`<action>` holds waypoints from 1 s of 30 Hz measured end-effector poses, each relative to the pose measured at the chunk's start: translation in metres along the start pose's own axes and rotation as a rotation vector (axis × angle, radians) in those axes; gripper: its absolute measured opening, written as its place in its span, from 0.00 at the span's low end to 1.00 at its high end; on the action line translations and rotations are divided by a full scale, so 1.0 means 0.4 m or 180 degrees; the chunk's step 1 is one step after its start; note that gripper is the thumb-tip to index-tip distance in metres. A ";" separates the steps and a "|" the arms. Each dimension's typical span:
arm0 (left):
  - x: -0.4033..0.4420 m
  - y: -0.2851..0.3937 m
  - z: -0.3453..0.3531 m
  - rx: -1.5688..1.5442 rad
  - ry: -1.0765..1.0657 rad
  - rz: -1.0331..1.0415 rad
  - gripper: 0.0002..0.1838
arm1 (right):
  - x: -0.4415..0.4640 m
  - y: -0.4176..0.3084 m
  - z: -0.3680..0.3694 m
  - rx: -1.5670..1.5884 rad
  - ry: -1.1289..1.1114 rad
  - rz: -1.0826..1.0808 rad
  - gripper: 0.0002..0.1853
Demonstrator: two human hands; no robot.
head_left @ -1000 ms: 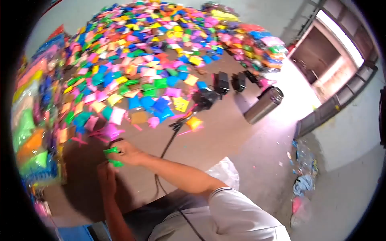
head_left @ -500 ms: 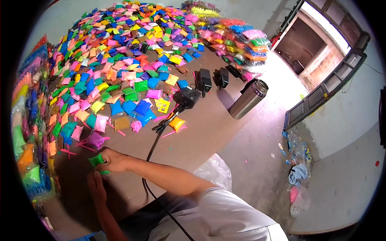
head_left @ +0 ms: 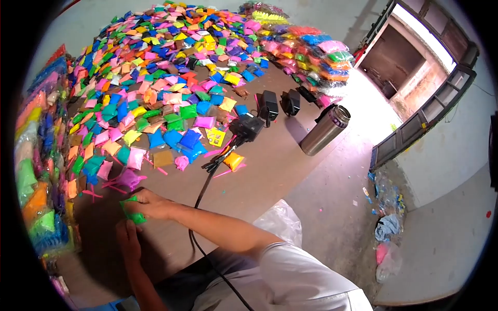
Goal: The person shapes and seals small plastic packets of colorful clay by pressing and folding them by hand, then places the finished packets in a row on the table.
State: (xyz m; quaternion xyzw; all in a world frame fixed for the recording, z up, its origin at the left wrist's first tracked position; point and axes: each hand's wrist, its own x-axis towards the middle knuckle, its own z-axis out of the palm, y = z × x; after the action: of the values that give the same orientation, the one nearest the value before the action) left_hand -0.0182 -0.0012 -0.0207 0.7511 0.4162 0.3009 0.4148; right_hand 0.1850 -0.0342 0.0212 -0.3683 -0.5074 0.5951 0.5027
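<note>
A small shiny green packet (head_left: 136, 217) is between my two hands, close over the brown tabletop. My right hand (head_left: 151, 205) reaches in from the right with fingers closed around the packet's upper part, hiding some of it. Just below, my left hand (head_left: 128, 239) is in shadow, its fingertips closed together at the packet's lower edge. Beyond the hands lie a purple packet (head_left: 128, 179) and thin pink sticks (head_left: 92, 194). Behind them spreads a large heap of small coloured packets (head_left: 155, 67).
Stacked clear bags of coloured packets (head_left: 39, 181) line the left edge; more bagged stacks (head_left: 329, 59) stand at the back. Black adapters (head_left: 267, 106) and a steel flask (head_left: 326, 129) sit on the table (head_left: 270, 171). A black cable (head_left: 199, 194) runs beneath my right forearm.
The view has shifted slightly, so the scene sits a little to the right. The green packet has turned between my hands, with more of its lower end now showing.
</note>
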 end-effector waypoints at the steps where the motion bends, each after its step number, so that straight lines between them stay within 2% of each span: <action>1: 0.007 -0.019 -0.004 0.0022 0.0036 -0.0010 0.19 | -0.004 -0.010 -0.002 0.0010 -0.0040 -0.0009 0.11; 2: 0.015 -0.059 -0.006 0.0781 -0.0099 0.0373 0.18 | -0.008 -0.015 0.000 -0.0368 -0.0042 -0.0343 0.09; 3: 0.006 -0.085 -0.005 0.0964 -0.0072 0.0492 0.17 | -0.005 -0.015 0.012 -0.0701 -0.0089 -0.0686 0.08; 4: -0.005 -0.115 -0.005 0.1148 -0.0038 0.0611 0.16 | 0.005 0.014 0.007 -0.0957 -0.0048 -0.0608 0.07; 5: -0.003 -0.115 0.024 0.0737 0.0172 0.0549 0.15 | 0.019 0.051 -0.010 -0.1207 -0.0015 -0.0554 0.07; 7: 0.002 -0.103 0.026 0.0577 -0.0022 0.0607 0.14 | 0.028 0.076 -0.013 -0.1400 0.0102 -0.0793 0.06; 8: 0.002 -0.025 0.017 0.0816 0.0132 0.0951 0.13 | 0.022 0.055 -0.011 -0.1260 0.0098 -0.0562 0.07; 9: 0.004 -0.026 0.034 0.0402 0.0421 0.0876 0.13 | 0.013 0.037 -0.010 -0.1143 0.0108 -0.0319 0.09; 10: 0.010 0.023 0.014 0.0368 0.0160 0.0837 0.14 | 0.010 0.037 -0.004 -0.0882 0.0182 -0.0145 0.10; 12: 0.017 0.058 0.012 0.0297 0.0212 0.0633 0.16 | 0.006 0.034 0.000 -0.0601 0.0184 0.0032 0.12; 14: 0.021 0.067 0.012 -0.0090 0.0007 0.0725 0.17 | 0.000 0.025 0.001 -0.0273 0.0537 0.0330 0.13; 15: 0.019 0.066 0.016 -0.0048 0.0037 0.0700 0.17 | -0.002 0.029 -0.001 -0.0242 0.0489 0.0322 0.13; 17: 0.018 0.061 0.022 0.0421 0.0372 0.1221 0.18 | -0.001 0.037 -0.004 -0.0258 0.0600 0.0350 0.12; 18: 0.020 0.064 0.015 0.0453 0.0396 0.1210 0.18 | -0.001 0.030 -0.002 -0.0242 0.0563 0.0339 0.12; 20: 0.021 0.070 0.005 0.0033 -0.0121 0.0766 0.19 | -0.005 0.014 0.001 -0.0049 0.0527 0.0458 0.13; 24: 0.018 0.064 0.010 0.0281 0.0066 0.0867 0.19 | -0.001 -0.004 0.018 -0.0246 0.0578 0.0516 0.12; 26: 0.024 0.060 0.010 0.0171 -0.0096 0.0919 0.19 | 0.002 0.000 0.029 -0.0303 0.0739 0.0161 0.13; 30: 0.025 0.062 0.012 0.0340 -0.0069 0.1067 0.19 | 0.012 0.045 0.020 -0.0201 0.0763 0.0006 0.12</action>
State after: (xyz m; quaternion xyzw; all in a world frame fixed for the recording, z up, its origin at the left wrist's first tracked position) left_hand -0.0004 -0.0018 -0.0004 0.8342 0.2960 0.3352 0.3227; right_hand 0.1722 -0.0309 0.0056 -0.4529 -0.4618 0.5310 0.5473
